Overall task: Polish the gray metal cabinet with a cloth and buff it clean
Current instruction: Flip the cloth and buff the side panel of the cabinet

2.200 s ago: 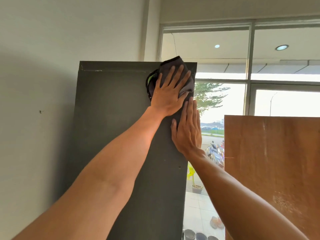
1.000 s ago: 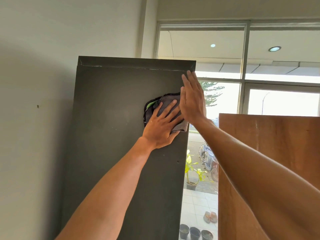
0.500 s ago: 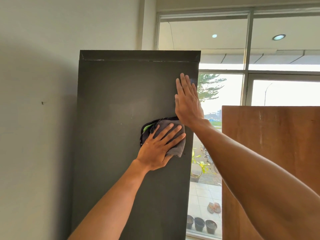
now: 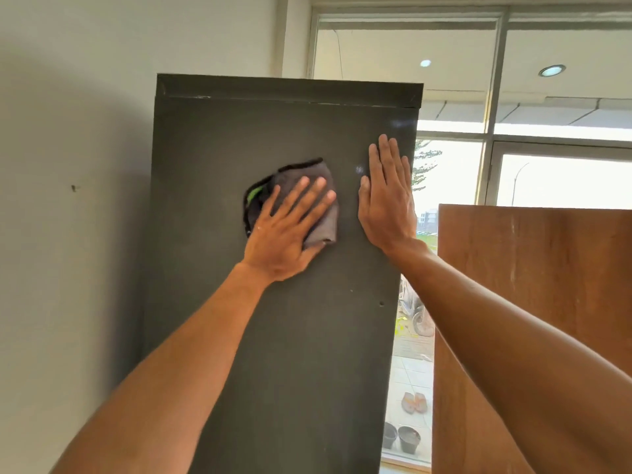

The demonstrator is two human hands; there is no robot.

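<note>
Cloth (image 4: 297,171) under left hand (image 4: 282,236) on cabinet (image 4: 239,131)

You have no readable text, label, brand, number or sign in view. The tall dark gray metal cabinet (image 4: 307,354) in front of you shows only plain paint. The small green patch at the edge of the folded gray cloth (image 4: 297,171), under your left hand (image 4: 284,234), is too blurred to tell whether it bears any print.

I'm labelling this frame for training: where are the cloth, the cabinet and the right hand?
cloth (image 4: 309,170): head view, gray fold near its top edge.
cabinet (image 4: 212,148): head view, bare upper-left panel.
right hand (image 4: 386,206): head view, back of the hand.
</note>
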